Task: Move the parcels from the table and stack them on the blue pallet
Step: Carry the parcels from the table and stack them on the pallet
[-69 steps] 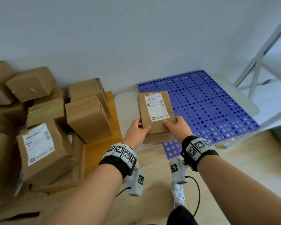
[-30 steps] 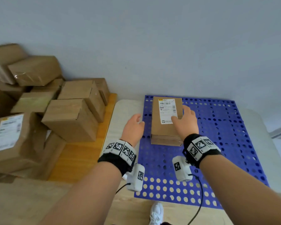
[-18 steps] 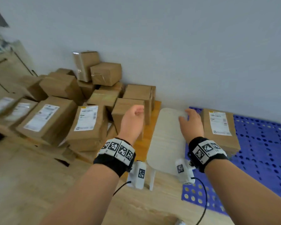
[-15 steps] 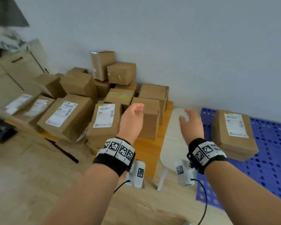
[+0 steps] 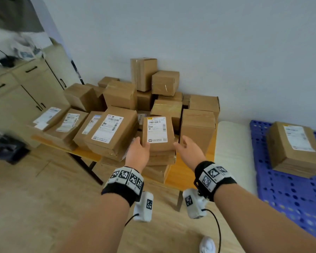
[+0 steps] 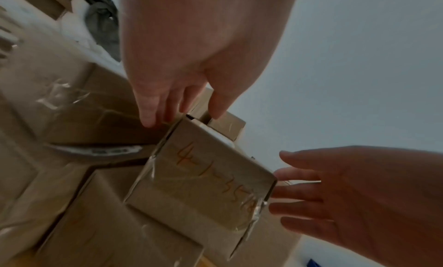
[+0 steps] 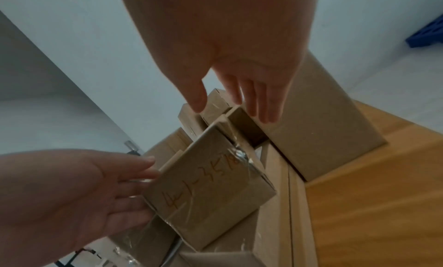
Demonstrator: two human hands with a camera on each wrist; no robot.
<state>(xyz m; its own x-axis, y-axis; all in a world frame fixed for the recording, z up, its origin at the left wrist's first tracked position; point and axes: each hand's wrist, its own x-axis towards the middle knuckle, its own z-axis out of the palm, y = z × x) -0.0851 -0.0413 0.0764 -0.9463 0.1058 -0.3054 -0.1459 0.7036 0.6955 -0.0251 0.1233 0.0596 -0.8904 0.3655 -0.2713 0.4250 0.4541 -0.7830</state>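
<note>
A brown parcel (image 5: pixel 157 133) with a white label lies at the front of the pile on the wooden table (image 5: pixel 183 173). Orange handwriting marks its near end (image 6: pixel 210 184) (image 7: pixel 206 191). My left hand (image 5: pixel 138 152) (image 6: pixel 182 108) touches its left side with straight fingers, thumb over the top edge. My right hand (image 5: pixel 187 149) (image 7: pixel 237 102) is spread by its right side, with fingertips close to the edge. The blue pallet (image 5: pixel 290 196) lies on the floor at right and bears one labelled parcel (image 5: pixel 295 148).
Several more parcels (image 5: pixel 109 132) are heaped on the table, up against the wall. A white stool (image 5: pixel 232 154) stands between the table and the pallet. Beige cabinets (image 5: pixel 20 99) stand at far left. Below me is wooden floor (image 5: pixel 44 207).
Both hands let go of the parcel on the pallet. The view swung left to the table, and my hands have reached the labelled parcel at the front of the pile.
</note>
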